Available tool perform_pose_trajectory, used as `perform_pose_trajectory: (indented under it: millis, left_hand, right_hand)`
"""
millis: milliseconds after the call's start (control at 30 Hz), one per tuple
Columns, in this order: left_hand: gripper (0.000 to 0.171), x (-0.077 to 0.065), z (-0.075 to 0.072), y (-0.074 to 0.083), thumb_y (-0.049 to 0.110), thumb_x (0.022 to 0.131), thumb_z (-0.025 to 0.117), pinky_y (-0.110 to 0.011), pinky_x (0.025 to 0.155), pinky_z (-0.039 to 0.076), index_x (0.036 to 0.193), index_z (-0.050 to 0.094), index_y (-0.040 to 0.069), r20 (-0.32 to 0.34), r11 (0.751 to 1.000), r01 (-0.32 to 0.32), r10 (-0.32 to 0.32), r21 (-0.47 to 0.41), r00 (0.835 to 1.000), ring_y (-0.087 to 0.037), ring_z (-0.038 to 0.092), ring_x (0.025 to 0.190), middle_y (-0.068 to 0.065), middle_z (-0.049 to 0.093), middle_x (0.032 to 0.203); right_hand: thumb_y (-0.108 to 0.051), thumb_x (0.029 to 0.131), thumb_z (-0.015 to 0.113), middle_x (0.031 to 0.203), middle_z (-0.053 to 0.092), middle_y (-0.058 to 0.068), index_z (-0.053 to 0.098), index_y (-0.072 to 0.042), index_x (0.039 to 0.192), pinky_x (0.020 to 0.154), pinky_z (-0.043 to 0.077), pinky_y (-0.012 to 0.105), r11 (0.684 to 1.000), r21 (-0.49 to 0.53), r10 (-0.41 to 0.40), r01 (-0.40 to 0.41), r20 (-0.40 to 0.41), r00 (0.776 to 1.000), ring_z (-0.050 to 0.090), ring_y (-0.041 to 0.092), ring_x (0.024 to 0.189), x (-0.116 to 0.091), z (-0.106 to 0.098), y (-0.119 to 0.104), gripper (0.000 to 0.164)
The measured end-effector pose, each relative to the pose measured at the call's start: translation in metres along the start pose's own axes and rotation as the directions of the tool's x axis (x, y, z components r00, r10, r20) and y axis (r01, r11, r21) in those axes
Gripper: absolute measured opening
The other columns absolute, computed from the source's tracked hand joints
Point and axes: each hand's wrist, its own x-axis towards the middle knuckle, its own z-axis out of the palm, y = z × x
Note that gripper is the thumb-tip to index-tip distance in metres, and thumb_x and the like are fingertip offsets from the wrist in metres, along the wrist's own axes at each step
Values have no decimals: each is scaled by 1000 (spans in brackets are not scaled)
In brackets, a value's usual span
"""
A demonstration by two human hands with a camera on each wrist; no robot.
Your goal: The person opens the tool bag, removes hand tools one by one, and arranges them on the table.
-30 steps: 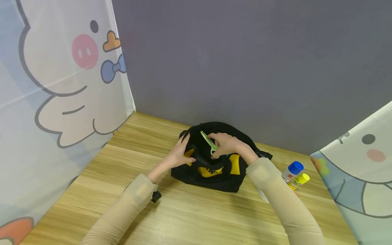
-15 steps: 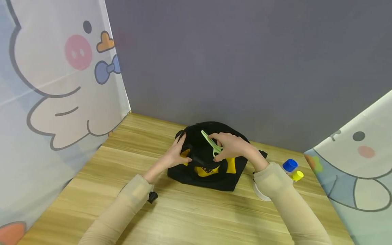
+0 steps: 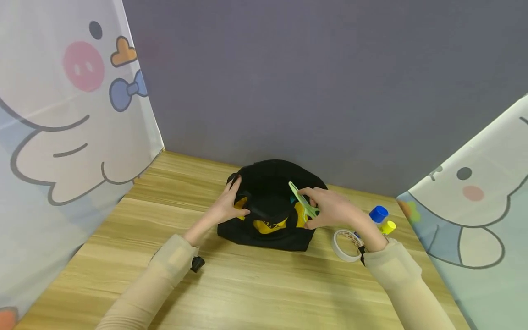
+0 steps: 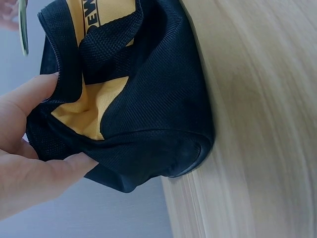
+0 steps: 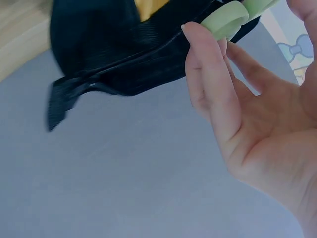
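A black and yellow fabric tool bag (image 3: pixel 264 243) stands with its mouth gaping. My left hand (image 3: pixel 224 206) grips its left rim; in the left wrist view, the thumb and fingers of that hand (image 4: pixel 29 163) pinch the dark cloth of the bag (image 4: pixel 163 94). Over the bag's right side, my right hand (image 3: pixel 336 208) holds light green scissors (image 3: pixel 301 197) by the handles, the tip pointing up and left. From the right wrist, the scissors' handle loops (image 5: pixel 225 20) show at the fingertips of my right hand (image 5: pixel 257 124). Deeper inside, the bag is dark.
Right of the bag, a white tape roll (image 3: pixel 337 250) lies on the wooden table (image 3: pixel 255 284). Behind my right wrist are a blue-capped bottle (image 3: pixel 378 214) and a yellow-capped tube (image 3: pixel 388 227), partly hidden by the forearm. A grey wall (image 3: pixel 268 82) rises close behind the bag.
My right hand has moved the scissors rightward, from over the bag's middle to its right side. The left hand keeps its hold on the rim. More of the tape roll shows now.
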Motion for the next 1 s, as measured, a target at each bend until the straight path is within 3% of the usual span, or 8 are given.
perform_pose_trajectory:
  millis: [300,500,733,1000]
  left_hand:
    - [104,-1,-3,-2,26,83,71,-59,108,30,152,-7,17,8,999,13,-14,31,1000,-42,11,144,-18,-9,158]
    - [105,2,-1,-4,27,83,71,-59,109,27,152,-7,15,17,999,-6,6,32,1000,-40,5,145,-16,-9,158]
    - [105,1,-2,-5,28,83,71,-58,110,27,151,-8,15,13,999,-12,12,39,1000,-37,3,146,-13,-10,159]
    - [105,0,-1,-4,28,83,71,-59,109,27,152,-8,14,18,999,-7,6,38,1000,-39,3,145,-13,-11,158]
  right_hand:
    - [-35,69,78,94,57,-2,45,-19,135,62,41,25,996,-11,87,-88,-68,994,52,15,80,-41,19,16,75]
    - [-32,69,78,87,56,-3,45,-16,136,59,39,22,993,11,119,-119,-103,988,49,12,75,-66,33,25,76]
    - [-31,67,80,89,58,-3,47,-12,133,65,42,25,988,48,147,-144,-90,985,53,14,80,-85,47,35,75]
    - [-32,68,81,88,57,-3,46,-14,132,61,42,22,970,132,213,-205,-50,976,52,12,78,-101,69,40,76]
